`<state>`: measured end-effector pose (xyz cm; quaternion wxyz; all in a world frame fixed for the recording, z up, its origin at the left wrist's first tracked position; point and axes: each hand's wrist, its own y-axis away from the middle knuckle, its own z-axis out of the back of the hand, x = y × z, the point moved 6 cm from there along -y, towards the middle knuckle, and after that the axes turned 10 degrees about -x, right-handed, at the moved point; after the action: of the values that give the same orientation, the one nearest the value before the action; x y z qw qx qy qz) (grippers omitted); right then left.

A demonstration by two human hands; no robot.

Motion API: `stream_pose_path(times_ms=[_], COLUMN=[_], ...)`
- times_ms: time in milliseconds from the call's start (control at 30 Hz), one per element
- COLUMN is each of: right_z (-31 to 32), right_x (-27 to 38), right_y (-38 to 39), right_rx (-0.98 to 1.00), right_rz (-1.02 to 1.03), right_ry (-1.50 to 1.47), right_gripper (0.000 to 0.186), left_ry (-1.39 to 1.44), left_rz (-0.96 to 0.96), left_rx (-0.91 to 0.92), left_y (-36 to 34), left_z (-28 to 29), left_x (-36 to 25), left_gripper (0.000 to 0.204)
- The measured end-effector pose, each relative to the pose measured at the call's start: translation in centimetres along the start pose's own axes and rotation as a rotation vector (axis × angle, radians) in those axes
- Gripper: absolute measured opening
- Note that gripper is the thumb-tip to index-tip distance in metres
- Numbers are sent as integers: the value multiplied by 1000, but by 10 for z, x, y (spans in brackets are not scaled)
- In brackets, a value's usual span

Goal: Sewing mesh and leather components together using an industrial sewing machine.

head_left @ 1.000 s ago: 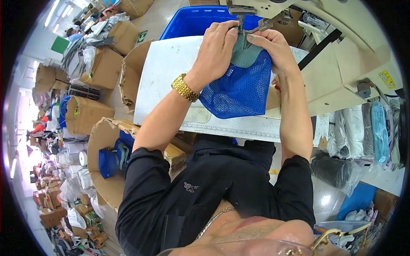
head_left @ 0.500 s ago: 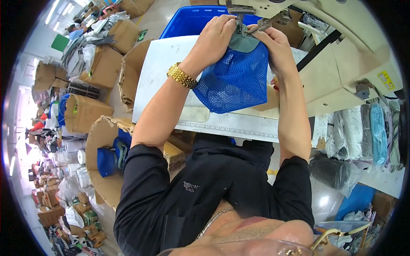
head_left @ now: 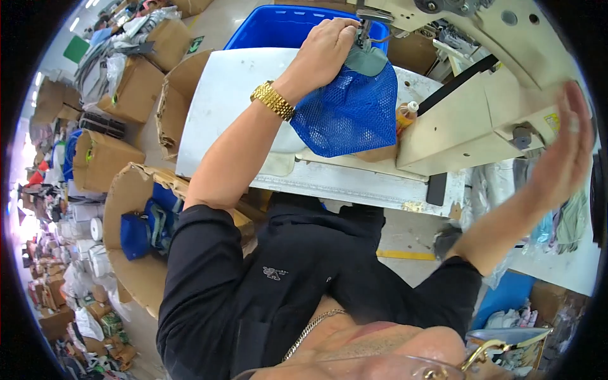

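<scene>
A blue mesh piece with a grey-green panel lies beneath the presser foot of a cream sewing machine, on the white work table. My left hand rests on the fabric just left of the foot, fingers bent and pressed together over its edge; the fingertips are partly hidden. My right hand is raised beside the machine's body at the right, fingers stretched out and slightly blurred, with nothing visible in them.
A blue bin is behind the table, a white-capped bottle by the machine. A cardboard box with blue bags is at left. Wrapped fabric rolls lie at right. Stacked boxes crowd the far left.
My right hand has left the fabric and swung out to the far right. My left hand and the mesh piece have shifted upward. The view has turned slightly.
</scene>
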<state>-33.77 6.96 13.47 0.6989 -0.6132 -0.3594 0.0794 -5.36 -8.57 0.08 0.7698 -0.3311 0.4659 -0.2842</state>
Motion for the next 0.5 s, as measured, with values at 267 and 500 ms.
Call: stream_pose_path(times_ms=[267,500], right_z=[143,159], right_x=[-193,-216], right_y=[-132,-126], right_rx=[38,-16], right_rz=[-50,-349], right_ry=[979,432], right_gripper=[63,47], left_ry=[-55,-71], left_rz=[-34,-146], left_rx=[-72,-116], left_y=[0,-5], left_z=[-14,-21], left_x=[13,9], left_gripper=[36,33])
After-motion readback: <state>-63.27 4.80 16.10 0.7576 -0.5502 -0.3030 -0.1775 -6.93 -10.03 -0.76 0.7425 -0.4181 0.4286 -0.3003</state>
